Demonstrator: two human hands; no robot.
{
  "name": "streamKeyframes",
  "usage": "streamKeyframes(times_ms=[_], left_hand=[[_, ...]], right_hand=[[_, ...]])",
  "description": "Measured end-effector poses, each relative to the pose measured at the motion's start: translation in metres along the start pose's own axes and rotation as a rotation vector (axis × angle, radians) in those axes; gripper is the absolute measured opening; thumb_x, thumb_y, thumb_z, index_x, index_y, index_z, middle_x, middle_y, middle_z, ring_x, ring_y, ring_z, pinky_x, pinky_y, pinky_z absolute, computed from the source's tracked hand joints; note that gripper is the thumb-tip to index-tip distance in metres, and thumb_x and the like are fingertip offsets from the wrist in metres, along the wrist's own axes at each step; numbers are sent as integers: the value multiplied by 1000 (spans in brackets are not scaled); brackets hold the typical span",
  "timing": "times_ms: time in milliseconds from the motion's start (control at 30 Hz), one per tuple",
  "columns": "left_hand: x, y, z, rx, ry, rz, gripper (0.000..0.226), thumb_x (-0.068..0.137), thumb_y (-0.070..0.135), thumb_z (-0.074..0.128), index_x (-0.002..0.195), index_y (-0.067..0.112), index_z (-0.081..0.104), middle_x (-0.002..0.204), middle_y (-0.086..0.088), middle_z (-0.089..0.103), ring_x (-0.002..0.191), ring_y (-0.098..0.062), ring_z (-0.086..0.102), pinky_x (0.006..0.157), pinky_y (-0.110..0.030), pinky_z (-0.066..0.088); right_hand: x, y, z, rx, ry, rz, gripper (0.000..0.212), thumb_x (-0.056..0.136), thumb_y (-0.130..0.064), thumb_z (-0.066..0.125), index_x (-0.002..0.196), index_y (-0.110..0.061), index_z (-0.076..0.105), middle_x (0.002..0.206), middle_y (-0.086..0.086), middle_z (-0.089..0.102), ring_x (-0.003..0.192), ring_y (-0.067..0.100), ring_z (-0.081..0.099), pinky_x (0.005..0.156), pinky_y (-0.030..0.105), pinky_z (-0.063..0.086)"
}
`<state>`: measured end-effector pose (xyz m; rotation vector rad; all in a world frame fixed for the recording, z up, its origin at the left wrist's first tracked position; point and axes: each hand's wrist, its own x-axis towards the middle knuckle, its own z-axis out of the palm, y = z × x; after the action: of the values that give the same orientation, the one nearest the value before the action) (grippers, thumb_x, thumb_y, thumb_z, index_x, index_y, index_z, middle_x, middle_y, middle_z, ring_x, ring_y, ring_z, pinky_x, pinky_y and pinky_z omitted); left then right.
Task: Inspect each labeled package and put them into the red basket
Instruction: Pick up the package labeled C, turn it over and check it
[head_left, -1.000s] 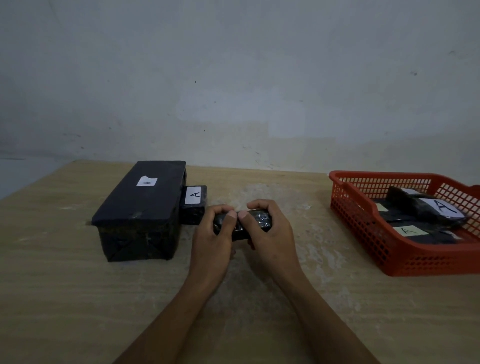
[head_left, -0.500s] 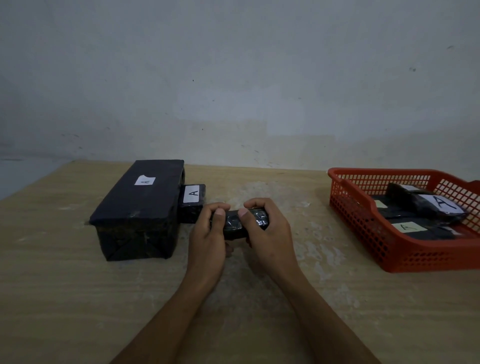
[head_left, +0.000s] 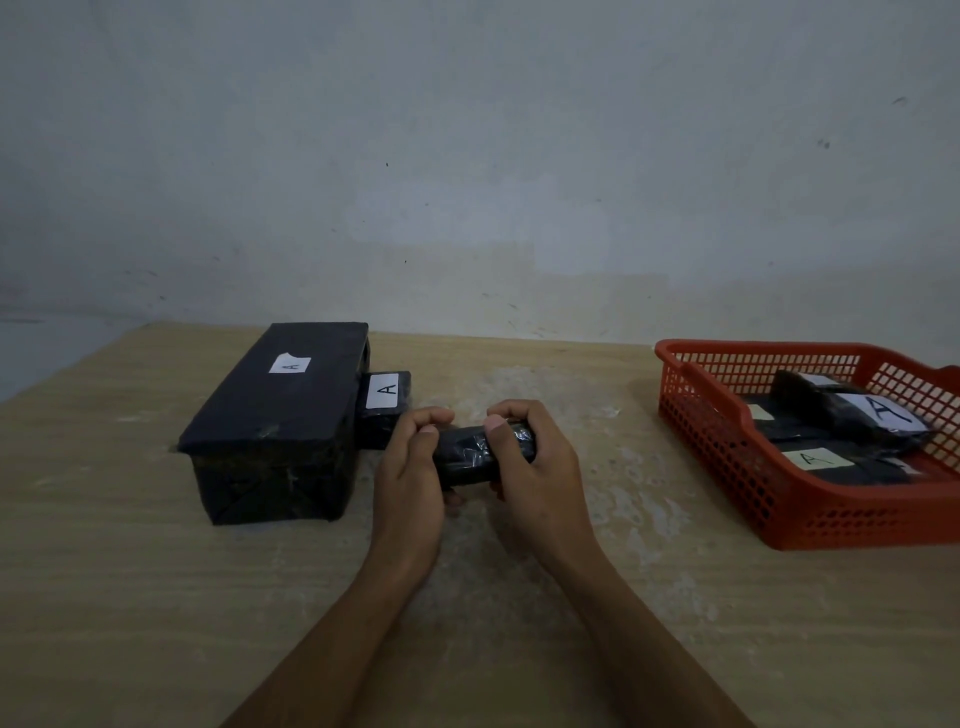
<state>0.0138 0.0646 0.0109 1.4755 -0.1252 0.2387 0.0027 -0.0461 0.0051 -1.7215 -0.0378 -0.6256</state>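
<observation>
The left hand (head_left: 410, 467) and the right hand (head_left: 540, 467) both grip a small black package (head_left: 475, 453) above the table (head_left: 156, 597) (its label does not show). The large black box (head_left: 275, 415) and another small package (head_left: 384, 402) stand to the left. The red basket (head_left: 779, 499), at the right, holds labeled packages (head_left: 852, 415).

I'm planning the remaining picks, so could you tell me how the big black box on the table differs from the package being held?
The big black box is far larger than the held package. The box rests on the table untouched; the package is gripped by the left hand and right hand. The box shows an A label; the package shows none. Both are black-wrapped.
</observation>
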Motion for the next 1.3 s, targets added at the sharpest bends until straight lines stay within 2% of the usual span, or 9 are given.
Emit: streamKeyframes(times_ms=[233, 433, 600, 733, 933, 1167, 1300], left_hand=[[-1, 1, -1, -1, 1, -16, 28, 103, 14, 35, 101, 24, 62, 103, -4, 63, 86, -22, 62, 51, -28, 46], [-1, 2, -1, -3, -5, -22, 28, 103, 13, 35, 102, 23, 61, 103, -5, 63, 87, -22, 63, 49, -27, 46], [-2, 3, -1, 3, -17, -36, 28, 103, 13, 35, 103, 21, 62, 102, -5, 63, 85, -22, 62, 50, -28, 47], [0, 1, 0, -10, -41, -74, 28, 102, 13, 36, 102, 19, 63, 102, -10, 64, 81, -21, 61, 48, -29, 45], [1, -2, 2, 67, -86, -125, 22, 101, 14, 41, 102, 19, 63, 104, -7, 63, 81, -18, 60, 48, -26, 47], [0, 4, 1, 81, -92, -123, 19, 101, 14, 44, 101, 20, 63, 104, -5, 62, 80, -20, 61, 50, -26, 50], [-3, 8, 1, 65, -87, -63, 22, 101, 12, 43, 102, 21, 62, 103, 0, 61, 83, -14, 61, 49, -18, 50]], right_hand=[[0, 1, 1, -26, 18, 4, 14, 104, -25, 51, 98, -29, 63, 97, -4, 66, 87, 17, 65, 69, 35, 56], [0, 2, 1, -42, 20, 6, 16, 104, -25, 50, 96, -29, 63, 93, -4, 66, 83, 16, 64, 66, 32, 54], [1, 0, 0, -49, 17, 21, 16, 104, -25, 49, 97, -26, 64, 95, -5, 65, 84, 9, 63, 67, 23, 51], [1, 1, -1, -70, 12, 46, 16, 104, -27, 50, 96, -26, 63, 93, -6, 66, 83, 8, 63, 66, 22, 49], [3, 5, -3, -141, -18, 83, 15, 103, -32, 50, 96, -28, 62, 92, -5, 67, 81, 12, 63, 66, 29, 48], [2, -1, -4, -160, -35, 75, 16, 103, -35, 49, 91, -31, 60, 87, -8, 66, 81, 16, 65, 71, 41, 57], [2, -4, -4, -133, -44, 54, 14, 104, -33, 49, 95, -32, 60, 88, -7, 65, 76, 14, 62, 63, 34, 52]])
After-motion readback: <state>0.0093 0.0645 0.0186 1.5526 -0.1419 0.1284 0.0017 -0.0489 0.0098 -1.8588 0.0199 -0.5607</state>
